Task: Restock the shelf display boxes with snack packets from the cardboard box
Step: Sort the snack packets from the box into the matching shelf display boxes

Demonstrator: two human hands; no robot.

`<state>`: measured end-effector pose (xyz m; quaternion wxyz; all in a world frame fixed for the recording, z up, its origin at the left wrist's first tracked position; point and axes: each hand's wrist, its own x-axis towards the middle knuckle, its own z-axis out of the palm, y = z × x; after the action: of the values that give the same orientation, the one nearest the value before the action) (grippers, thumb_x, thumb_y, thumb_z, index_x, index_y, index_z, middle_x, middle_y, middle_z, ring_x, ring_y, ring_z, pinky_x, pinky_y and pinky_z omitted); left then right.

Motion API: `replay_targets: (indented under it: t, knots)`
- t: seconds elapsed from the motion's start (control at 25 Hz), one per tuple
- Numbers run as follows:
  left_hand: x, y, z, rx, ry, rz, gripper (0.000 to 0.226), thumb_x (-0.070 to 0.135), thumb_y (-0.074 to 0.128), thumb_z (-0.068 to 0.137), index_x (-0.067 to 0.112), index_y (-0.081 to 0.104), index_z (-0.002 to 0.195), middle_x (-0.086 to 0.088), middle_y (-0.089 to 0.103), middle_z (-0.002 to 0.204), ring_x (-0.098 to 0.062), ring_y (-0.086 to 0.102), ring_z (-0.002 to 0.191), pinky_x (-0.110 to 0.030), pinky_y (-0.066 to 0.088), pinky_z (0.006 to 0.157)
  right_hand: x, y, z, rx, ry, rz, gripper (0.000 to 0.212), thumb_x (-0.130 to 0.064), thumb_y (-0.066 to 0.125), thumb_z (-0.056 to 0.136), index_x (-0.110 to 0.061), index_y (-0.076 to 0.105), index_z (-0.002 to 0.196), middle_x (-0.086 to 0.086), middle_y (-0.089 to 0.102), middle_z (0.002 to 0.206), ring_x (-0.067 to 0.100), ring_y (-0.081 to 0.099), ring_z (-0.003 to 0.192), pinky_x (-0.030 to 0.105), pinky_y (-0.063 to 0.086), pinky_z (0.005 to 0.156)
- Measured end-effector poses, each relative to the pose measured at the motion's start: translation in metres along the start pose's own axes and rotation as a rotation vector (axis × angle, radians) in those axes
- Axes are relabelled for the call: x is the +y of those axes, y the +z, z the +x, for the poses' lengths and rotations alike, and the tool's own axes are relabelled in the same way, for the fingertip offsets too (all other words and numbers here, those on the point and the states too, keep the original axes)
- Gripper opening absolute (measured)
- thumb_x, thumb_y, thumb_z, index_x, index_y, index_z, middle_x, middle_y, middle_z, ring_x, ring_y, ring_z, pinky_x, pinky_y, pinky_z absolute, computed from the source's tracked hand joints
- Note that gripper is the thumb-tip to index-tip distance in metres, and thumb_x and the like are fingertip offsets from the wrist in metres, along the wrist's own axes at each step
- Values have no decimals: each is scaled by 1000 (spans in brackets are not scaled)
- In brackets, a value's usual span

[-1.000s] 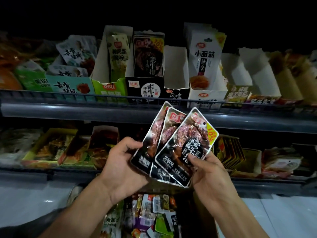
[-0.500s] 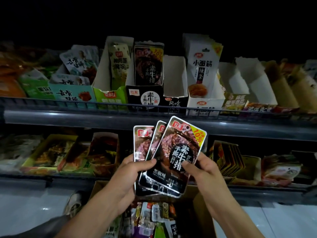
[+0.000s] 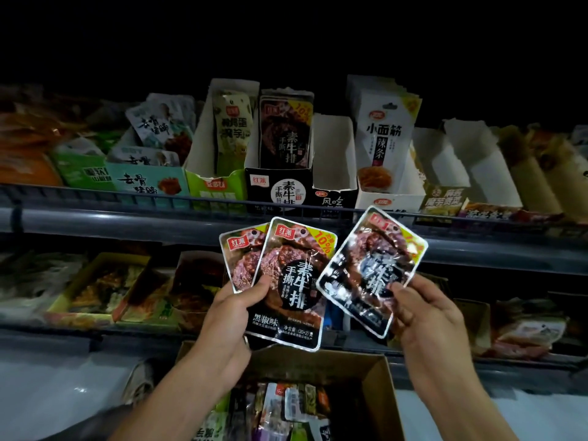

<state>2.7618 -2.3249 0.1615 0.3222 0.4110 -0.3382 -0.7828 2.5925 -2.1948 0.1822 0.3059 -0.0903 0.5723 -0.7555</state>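
It is dim where I stand; everything from ten to two o'clock is solid black. Light falls from in front, brightest at centre. Hard white glare streaks the glossy black foil snack packet (image 3: 370,270) in my right hand (image 3: 426,316), wiping out its print. The grey metal shelf rail (image 3: 95,222) bows with wide-angle distortion, and goods at three and nine o'clock smear into soft blur.

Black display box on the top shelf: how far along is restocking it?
Done: the black display box already holds some matching packets. In hand: the left hand holds two black packets, the right hand one packet, none shelved yet. Left: the cardboard box still holds many packets.
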Motion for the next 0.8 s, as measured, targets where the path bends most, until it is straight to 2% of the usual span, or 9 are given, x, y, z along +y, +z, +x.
replay_targets:
  t: [0.16,0.24,0.32,0.44,0.52,0.6,0.64,0.72,0.8]
  knots:
    - [-5,3,-4,-25,28,59,55,28,81,65,24,69,119,-4,73,118,-33,62,118,-57,42,106,20,11,-8,-81,67,-182,8,-4,63,90,-11,67,91,8,73,83,19,68,67,31,53,57]
    - [-8,12,-14,-95,31,155,60,47,85,63,31,69,119,2,72,120,-28,63,118,-53,42,108,30,19,-14,-127,37,-267,10,-10,68,88,-18,65,92,2,74,90,19,72,79,37,58,67]
    - [-9,16,-21,-118,62,232,60,56,85,64,34,68,116,7,74,114,-18,69,107,-43,51,98,34,27,-18,-138,-31,-271,25,-7,68,88,-29,61,97,1,75,97,22,72,90,46,59,79]
    - [-7,12,-19,-55,177,191,18,16,72,84,24,71,100,-2,78,97,-20,75,85,-37,58,73,27,41,-21,-184,-25,-46,63,10,62,86,-40,49,122,0,76,104,20,72,98,46,56,84]
    - [1,12,-21,-95,267,229,27,-3,69,82,18,71,99,-5,78,90,-19,75,81,-29,58,64,25,50,-22,-315,-82,-105,78,14,60,86,-43,40,136,-7,72,116,11,67,108,42,52,93]
    - [12,13,-23,-202,355,360,44,0,80,73,19,67,111,-1,78,97,-15,74,92,-21,56,72,18,60,-23,-516,-177,-286,84,14,55,89,-44,31,144,-17,63,129,-1,58,119,31,47,102]
    - [18,14,-23,-267,394,439,49,5,82,71,20,65,115,2,77,101,-14,73,98,-20,56,76,10,62,-18,-583,-170,-330,84,17,53,89,-44,32,143,-18,63,129,-1,58,119,28,49,100]
    - [40,16,-17,-359,422,583,50,11,85,74,25,61,116,11,76,104,-7,71,102,-17,54,81,-20,65,0,-666,-77,-348,80,22,57,82,-37,47,134,-8,70,118,7,66,109,25,56,84]
    - [72,22,-9,-391,450,676,53,17,85,75,30,57,117,17,74,105,-1,69,101,-18,55,83,-61,76,15,-701,-61,-420,62,7,71,77,-31,56,124,-6,74,108,8,70,99,19,56,72]
